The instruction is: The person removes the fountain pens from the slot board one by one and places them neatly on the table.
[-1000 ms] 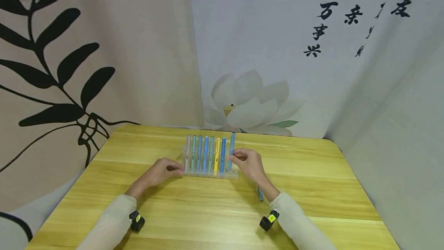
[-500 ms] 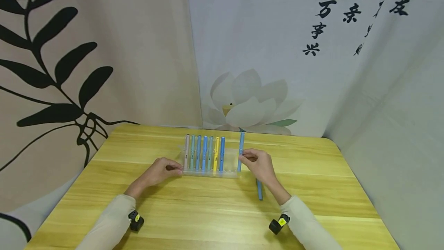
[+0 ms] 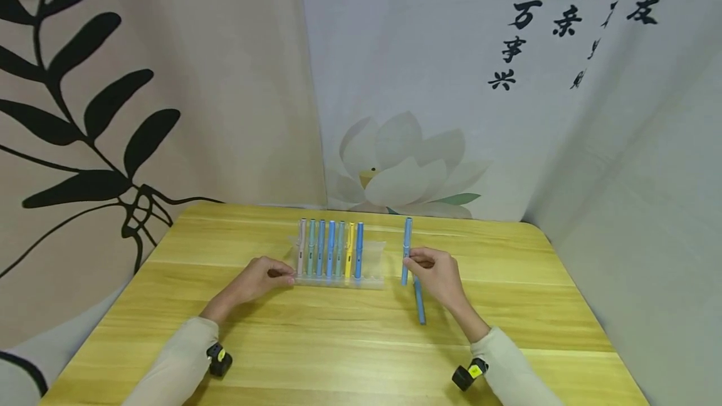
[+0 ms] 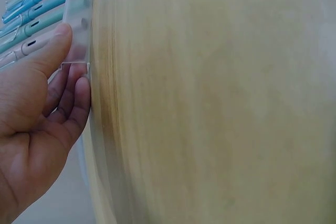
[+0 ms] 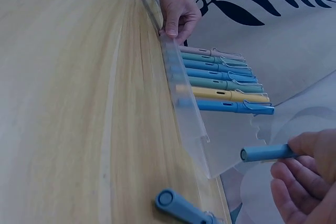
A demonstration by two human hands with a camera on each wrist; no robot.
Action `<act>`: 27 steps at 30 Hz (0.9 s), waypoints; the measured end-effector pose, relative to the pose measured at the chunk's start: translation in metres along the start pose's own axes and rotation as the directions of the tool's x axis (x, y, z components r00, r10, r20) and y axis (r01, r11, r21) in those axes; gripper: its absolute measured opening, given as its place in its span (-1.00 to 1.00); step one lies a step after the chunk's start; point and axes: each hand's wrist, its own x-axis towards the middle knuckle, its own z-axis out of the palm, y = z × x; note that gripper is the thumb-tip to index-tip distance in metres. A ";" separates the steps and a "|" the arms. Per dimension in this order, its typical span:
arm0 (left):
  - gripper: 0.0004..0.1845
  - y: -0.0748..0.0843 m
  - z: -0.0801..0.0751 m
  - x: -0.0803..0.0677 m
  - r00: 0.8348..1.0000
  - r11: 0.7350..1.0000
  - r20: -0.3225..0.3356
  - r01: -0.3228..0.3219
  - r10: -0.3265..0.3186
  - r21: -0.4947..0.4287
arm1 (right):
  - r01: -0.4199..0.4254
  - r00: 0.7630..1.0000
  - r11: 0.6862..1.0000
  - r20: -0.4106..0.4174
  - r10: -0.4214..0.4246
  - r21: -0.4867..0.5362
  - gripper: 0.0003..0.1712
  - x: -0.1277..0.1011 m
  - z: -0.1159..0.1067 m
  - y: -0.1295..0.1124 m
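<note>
Presently | blue pen near-upright, pinched mid-length by right fingers | left fingers clamped on rack

Pens block the rack except its right end.

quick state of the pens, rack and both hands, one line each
Left hand: pinching the rack's left end
Right hand: pinching a blue pen
Held blue pen: near upright, outside the rack
Clear rack: partly filled, vacant at right
Seven racked pens: capped, side by side
Loose blue pen: lying on the table
</note>
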 end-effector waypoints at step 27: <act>-0.74 0.000 0.000 -0.001 1.000 1.000 0.000 0.009 -0.009 0.008 | -0.122 0.992 0.986 -0.047 0.117 -0.116 -0.70 -0.021 -0.028 0.019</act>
